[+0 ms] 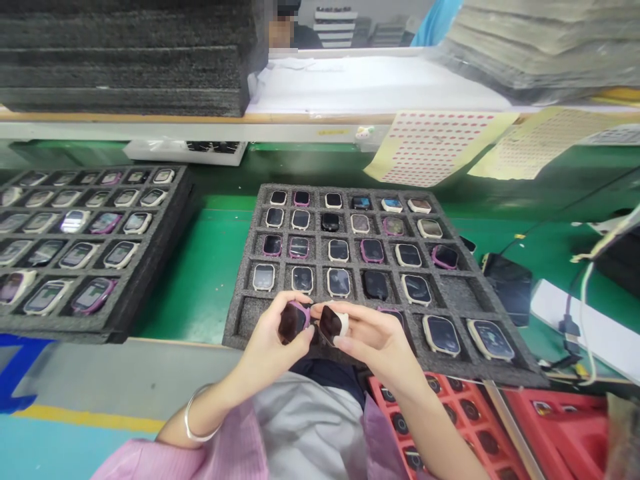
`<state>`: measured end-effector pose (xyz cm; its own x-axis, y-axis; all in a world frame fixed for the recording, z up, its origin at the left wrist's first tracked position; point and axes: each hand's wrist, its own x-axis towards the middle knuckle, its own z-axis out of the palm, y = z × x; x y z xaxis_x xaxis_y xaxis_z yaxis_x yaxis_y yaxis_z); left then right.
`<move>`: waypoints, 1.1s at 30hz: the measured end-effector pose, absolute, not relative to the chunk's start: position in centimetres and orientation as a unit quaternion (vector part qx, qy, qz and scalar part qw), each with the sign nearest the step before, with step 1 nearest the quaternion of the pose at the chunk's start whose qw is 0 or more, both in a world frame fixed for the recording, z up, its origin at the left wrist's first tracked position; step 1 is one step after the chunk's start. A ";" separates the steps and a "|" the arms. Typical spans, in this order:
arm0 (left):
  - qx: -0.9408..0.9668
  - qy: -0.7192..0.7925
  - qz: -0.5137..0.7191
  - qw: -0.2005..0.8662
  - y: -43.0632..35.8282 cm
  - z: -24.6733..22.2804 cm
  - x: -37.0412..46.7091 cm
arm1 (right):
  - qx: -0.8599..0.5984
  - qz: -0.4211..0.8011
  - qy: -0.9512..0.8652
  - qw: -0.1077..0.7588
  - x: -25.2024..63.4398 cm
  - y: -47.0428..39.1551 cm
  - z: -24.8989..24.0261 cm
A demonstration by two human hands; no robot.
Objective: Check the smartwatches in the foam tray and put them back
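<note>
My left hand (280,333) is closed around a purple-framed smartwatch (294,321), its dark screen turned to the left. Close beside it, my right hand (367,330) grips a cream-framed smartwatch (332,323) with a dark screen, tilted on edge. Both hands are over the front edge of a grey foam tray (463,293). Square pockets in that tray hold several smartwatches with cream, purple or black frames. My hands and forearms hide part of its front row, where a purple-framed watch (393,313) partly shows.
Another foam tray of watches (187,200) lies at left. Red trays with round dark parts (450,413) sit low at right. Cables (570,327) and a black device (507,280) lie to the right. Yellow sticker sheets (440,147) hang from the shelf; stacked black foam (120,60) stands above.
</note>
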<state>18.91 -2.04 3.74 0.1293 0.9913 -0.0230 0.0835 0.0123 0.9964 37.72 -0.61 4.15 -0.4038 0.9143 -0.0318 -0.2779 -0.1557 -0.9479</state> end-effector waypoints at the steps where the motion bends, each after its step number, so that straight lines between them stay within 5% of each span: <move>1: 0.555 0.492 0.438 0.507 -2.1 3.8 18.9 | -0.328 0.682 -0.485 0.437 37.7 -0.6 4.1; 33: 0.588 0.475 0.425 0.498 -2.6 3.3 18.7 | -0.290 0.675 -0.512 0.445 37.4 -0.4 4.2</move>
<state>18.73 -2.57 3.33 0.1871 0.9820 0.0257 0.1355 -0.0517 0.9894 37.45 -0.39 4.22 -0.4359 0.8977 0.0642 -0.3034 -0.0794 -0.9496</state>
